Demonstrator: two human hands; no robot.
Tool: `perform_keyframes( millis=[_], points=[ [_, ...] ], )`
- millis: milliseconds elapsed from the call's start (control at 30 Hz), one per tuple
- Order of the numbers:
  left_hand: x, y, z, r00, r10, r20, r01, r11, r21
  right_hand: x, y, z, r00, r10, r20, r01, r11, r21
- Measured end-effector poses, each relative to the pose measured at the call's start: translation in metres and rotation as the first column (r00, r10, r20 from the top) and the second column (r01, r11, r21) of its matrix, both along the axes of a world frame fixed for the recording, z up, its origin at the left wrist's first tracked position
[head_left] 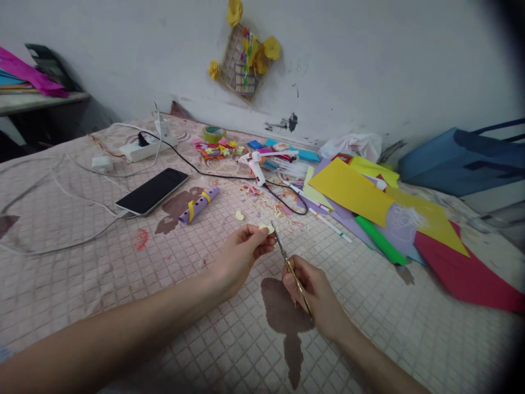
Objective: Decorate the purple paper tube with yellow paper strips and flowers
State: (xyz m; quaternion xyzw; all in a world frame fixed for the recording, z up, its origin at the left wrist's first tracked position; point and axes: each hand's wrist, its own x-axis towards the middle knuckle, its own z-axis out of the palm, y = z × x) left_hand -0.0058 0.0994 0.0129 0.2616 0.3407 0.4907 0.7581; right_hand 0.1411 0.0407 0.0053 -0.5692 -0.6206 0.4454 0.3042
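Note:
Between thumb and fingers, my left hand [241,253] pinches a small pale yellow piece of paper [268,229]. My right hand [309,290] is closed around a pair of gold-handled scissors [289,266], whose blades point up beside that paper. Whether the blades touch it I cannot tell. Another pale yellow cut piece [239,215] lies on the cloth just beyond my left hand. Farther left is a rolled purple paper tube [199,205] with yellow bands and dark spots.
A white glue gun [257,167] stands amid paper scraps [273,203], its black cord looping nearby. Coloured paper sheets [353,189] and markers [330,225] lie right. A phone [152,191], cables and a power strip [143,149] are left; tape [214,134] sits at the back.

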Motion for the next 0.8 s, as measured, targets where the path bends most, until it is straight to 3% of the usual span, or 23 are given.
perform_keyframes(
  millis=[800],
  points=[
    [0.0012, -0.0007, -0.0028, 0.999, 0.041, -0.001, -0.041, 0.999, -0.003, -0.0018, 0.0008, -0.0021, 1.000, -0.020, -0.004, 0.020, 1.000, -0.002]
  ],
)
